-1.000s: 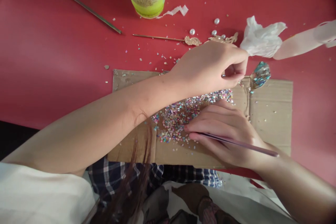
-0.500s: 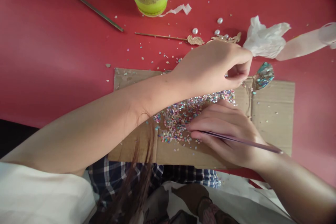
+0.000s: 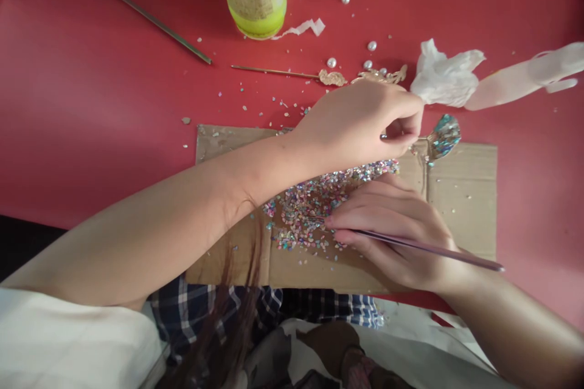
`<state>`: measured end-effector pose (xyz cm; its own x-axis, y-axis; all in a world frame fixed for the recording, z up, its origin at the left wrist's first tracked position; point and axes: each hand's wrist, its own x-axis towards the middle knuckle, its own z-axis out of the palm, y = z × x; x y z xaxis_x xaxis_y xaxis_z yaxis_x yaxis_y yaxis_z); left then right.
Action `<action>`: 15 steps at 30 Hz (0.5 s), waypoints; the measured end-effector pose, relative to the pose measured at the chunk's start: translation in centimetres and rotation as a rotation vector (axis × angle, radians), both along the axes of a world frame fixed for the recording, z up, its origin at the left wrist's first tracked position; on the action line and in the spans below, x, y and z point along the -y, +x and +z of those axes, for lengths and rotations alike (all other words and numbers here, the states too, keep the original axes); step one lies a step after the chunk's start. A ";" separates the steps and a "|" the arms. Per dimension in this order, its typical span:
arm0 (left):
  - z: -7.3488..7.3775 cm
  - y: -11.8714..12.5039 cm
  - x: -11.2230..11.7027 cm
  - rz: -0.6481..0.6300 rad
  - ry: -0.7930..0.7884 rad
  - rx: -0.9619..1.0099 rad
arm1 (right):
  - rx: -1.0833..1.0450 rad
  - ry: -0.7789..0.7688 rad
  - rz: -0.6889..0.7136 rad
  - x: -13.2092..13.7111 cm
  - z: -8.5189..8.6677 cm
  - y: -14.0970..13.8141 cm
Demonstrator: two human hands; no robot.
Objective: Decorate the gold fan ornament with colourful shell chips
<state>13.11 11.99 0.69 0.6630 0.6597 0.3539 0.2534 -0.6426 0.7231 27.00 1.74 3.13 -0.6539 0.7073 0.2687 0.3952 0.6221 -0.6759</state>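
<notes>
My left hand [image 3: 358, 124] reaches across the cardboard, and its fingers pinch the thin stem of a small spoon-shaped piece [image 3: 444, 137] covered in teal and iridescent fragments. My right hand [image 3: 392, 228] holds a slim mauve rod [image 3: 433, 246] like a pencil. The rod's tip points into a heap of multicoloured crushed shell fragments [image 3: 310, 213], which lies on a piece of brown cardboard [image 3: 460, 194] just below my left hand. My left forearm hides part of the heap.
The red tabletop [image 3: 91, 134] holds a bottle with a yellow-green base [image 3: 255, 0], pearl beads [image 3: 371, 45], crumpled white tissue [image 3: 444, 76], a long metal rod [image 3: 132, 6], a thin gold stick [image 3: 274, 71] and gold-coloured scraps [image 3: 332, 78]. Scattered fragments lie around.
The whole scene has shifted slightly in view. Both hands keep nearly the same pose and the same hold, and the heap looks unchanged.
</notes>
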 end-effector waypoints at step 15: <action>-0.1 -0.4 -0.1 0.020 0.068 -0.086 | -0.002 0.175 -0.187 -0.3 3.3 5.1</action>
<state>12.74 12.06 0.57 0.6801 0.6492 0.3407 0.3257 -0.6838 0.6529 32.06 2.03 6.38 -0.5154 0.7585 0.3987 0.5135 0.6459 -0.5649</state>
